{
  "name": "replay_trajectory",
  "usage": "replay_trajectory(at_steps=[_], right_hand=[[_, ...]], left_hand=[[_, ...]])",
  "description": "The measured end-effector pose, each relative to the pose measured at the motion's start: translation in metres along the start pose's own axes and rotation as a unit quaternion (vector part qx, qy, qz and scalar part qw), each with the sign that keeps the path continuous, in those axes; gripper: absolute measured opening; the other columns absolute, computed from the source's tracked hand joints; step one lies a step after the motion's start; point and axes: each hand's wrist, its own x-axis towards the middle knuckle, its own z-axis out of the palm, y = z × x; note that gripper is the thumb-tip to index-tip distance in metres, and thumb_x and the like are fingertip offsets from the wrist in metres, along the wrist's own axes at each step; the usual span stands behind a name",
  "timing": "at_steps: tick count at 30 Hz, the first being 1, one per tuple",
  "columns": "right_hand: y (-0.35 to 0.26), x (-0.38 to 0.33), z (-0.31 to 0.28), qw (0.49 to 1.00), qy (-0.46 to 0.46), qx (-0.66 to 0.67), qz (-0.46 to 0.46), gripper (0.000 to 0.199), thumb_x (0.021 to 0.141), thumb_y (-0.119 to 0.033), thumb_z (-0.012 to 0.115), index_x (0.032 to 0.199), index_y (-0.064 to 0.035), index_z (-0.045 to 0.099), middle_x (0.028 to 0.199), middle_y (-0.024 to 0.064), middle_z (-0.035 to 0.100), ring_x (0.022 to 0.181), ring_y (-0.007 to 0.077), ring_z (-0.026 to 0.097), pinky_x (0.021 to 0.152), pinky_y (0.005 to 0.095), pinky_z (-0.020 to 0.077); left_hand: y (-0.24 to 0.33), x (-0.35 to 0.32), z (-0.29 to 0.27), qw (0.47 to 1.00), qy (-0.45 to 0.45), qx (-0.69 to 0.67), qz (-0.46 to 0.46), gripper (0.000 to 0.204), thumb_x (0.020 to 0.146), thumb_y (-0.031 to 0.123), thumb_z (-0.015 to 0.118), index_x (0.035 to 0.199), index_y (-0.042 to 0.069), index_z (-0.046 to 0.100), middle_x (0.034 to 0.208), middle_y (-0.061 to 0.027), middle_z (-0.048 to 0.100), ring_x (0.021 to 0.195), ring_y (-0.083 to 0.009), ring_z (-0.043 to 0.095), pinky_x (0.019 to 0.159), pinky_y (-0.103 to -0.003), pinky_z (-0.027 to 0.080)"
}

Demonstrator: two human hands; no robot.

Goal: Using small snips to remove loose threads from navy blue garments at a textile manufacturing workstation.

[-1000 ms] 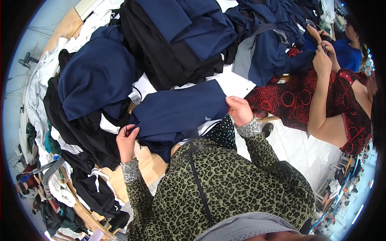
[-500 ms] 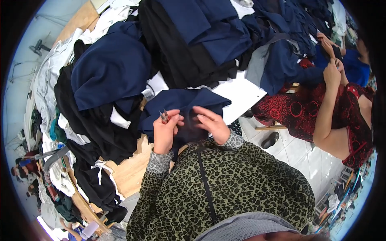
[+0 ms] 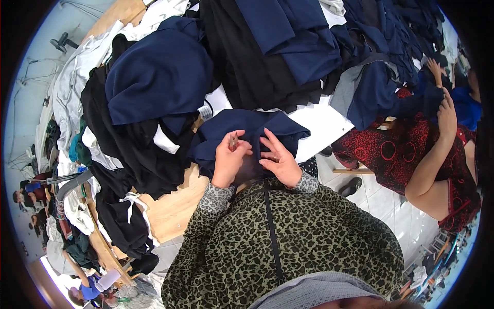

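Observation:
A navy blue garment lies in front of me at the table's near edge. My left hand is closed around small metal thread snips, whose tips poke up by the index finger. The snips are partly hidden by the fingers. Over the same garment, my right hand has its fingers bent but apart, and I make out nothing held in it. Its fingertips are at the cloth, close to the left hand's fingers.
Behind the garment rises a stack of black and navy clothes. A navy and black heap sits to the left, near bare wooden tabletop. White sheets lie at right. A co-worker in a red-patterned dress handles dark cloth nearby.
The view has shifted, so the table's contents appear farther right. My right hand's fingers have spread more, and the snips in my left hand show less. The co-worker's hands have moved.

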Motion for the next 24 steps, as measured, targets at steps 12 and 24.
replay_trajectory(at_steps=[12,24], right_hand=[[0.004,0.001,-0.003,0.997,0.062,-0.011,-0.039,0.078,0.082,0.005,0.057,0.145,-0.0126,0.013,0.138,0.0192,0.035,0.105,0.0199,0.055,0.078,0.0282,0.0508],[0.031,-0.003,-0.104,0.938,0.340,-0.060,0.021,0.038,0.080,-0.011,0.067,0.113,0.0009,0.051,0.087,0.0055,0.058,0.070,0.0112,0.057,0.056,0.0234,0.0486]], left_hand=[[-0.007,0.005,-0.013,0.981,-0.001,-0.188,-0.037,0.039,0.081,0.000,0.063,0.118,0.007,0.053,0.080,0.0039,0.054,0.059,-0.0023,0.047,0.044,-0.020,0.032],[-0.010,0.015,-0.031,0.964,0.030,-0.261,-0.044,0.032,0.085,0.003,0.060,0.116,0.005,0.053,0.070,0.0029,0.051,0.055,-0.0047,0.045,0.043,-0.021,0.033]])
